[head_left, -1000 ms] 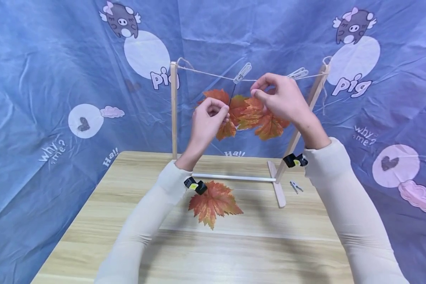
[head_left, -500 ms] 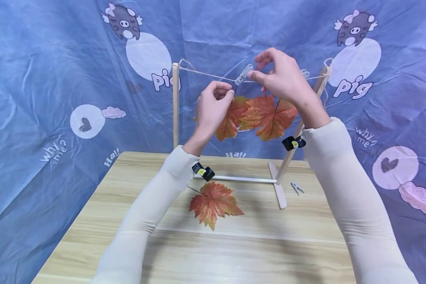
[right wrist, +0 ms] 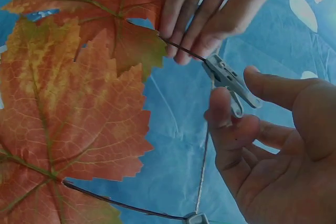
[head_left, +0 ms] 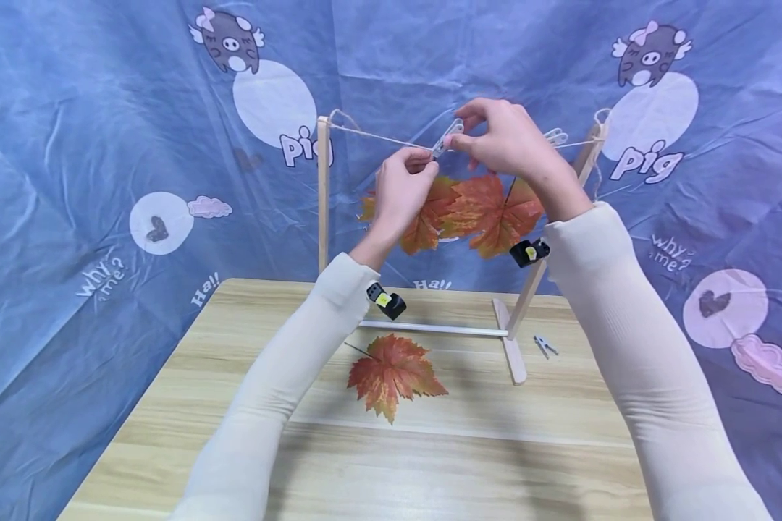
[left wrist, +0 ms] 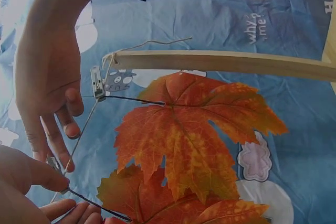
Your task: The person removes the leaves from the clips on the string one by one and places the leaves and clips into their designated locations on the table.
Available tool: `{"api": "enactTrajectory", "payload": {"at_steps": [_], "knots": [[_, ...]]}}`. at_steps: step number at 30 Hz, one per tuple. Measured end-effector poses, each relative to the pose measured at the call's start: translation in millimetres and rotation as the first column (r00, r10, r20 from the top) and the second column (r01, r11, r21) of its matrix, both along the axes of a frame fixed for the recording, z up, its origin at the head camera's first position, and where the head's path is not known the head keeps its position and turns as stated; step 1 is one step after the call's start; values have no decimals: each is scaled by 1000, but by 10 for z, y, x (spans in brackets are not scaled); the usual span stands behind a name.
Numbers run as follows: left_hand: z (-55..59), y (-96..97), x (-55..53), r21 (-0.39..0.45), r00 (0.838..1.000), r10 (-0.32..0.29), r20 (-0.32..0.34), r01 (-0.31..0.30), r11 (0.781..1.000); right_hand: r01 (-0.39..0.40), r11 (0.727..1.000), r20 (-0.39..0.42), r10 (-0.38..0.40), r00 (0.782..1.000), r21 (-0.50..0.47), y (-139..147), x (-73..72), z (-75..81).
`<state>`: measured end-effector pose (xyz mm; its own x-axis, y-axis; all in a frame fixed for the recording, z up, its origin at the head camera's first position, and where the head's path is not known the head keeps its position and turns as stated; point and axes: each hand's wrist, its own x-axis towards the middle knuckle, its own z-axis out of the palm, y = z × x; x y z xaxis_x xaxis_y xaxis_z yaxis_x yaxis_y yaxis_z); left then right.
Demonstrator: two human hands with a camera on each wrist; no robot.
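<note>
A pale clothespin (head_left: 448, 139) sits on the twine (head_left: 378, 136), its jaws at the dark stem (right wrist: 181, 49) of an orange artificial maple leaf (head_left: 423, 226). My right hand (head_left: 511, 141) holds the clothespin's handle end between thumb and fingers. Close below its jaws, my left hand (head_left: 400, 189) pinches the stem; part of that grip is hidden. Beside it, a second maple leaf (left wrist: 178, 124) hangs by its stem from another clothespin (left wrist: 98, 83).
Wooden posts (head_left: 323, 195) and a white crossbar (head_left: 433, 329) make up the stand on the table (head_left: 234, 405). Another maple leaf (head_left: 394, 373) lies in front of it. A loose clothespin (head_left: 545, 346) lies right of the stand's foot (head_left: 510, 347). A printed blue cloth (head_left: 104, 108) hangs behind.
My left hand has risen along the stem to the clothespin. My right hand has moved up and left from beside the clothespin and now holds its handle end.
</note>
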<state>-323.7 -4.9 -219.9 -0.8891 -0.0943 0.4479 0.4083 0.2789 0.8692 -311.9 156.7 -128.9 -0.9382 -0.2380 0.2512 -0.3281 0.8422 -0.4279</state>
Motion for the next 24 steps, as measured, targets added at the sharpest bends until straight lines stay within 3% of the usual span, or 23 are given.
{"api": "enactTrajectory", "payload": {"at_steps": [10, 24], "knots": [[14, 49, -79, 33, 1000, -30, 0, 30, 999, 14, 995, -42, -18, 999, -96, -1, -49, -59], [20, -8, -91, 74, 998, -66, -1, 66, 995, 36, 984, -134, -60, 989, -175, -36, -50, -112]]}}
